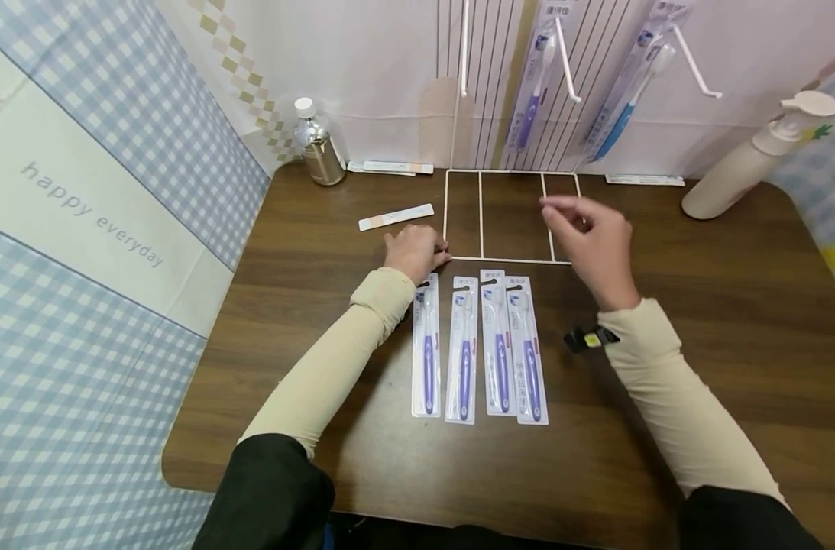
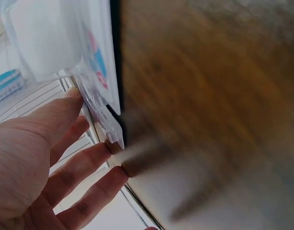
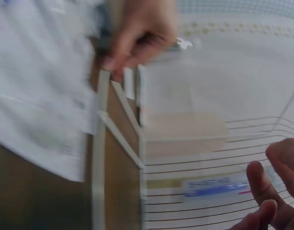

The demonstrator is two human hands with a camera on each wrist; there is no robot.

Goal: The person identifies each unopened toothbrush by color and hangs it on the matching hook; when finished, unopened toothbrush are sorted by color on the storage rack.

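The left hand rests on the table at the near left corner of the white wire rack, its fingers curled loosely with the tips against the rack's base frame; the left wrist view shows them slightly spread, holding nothing. The right hand hovers above the near right part of the rack base, fingers loosely bent and apart, empty. Four packaged purple toothbrushes lie side by side at the table's middle, just near of the rack; the leftmost pack's top sits beside the left hand. Two more packs hang on the rack's hooks at the far edge
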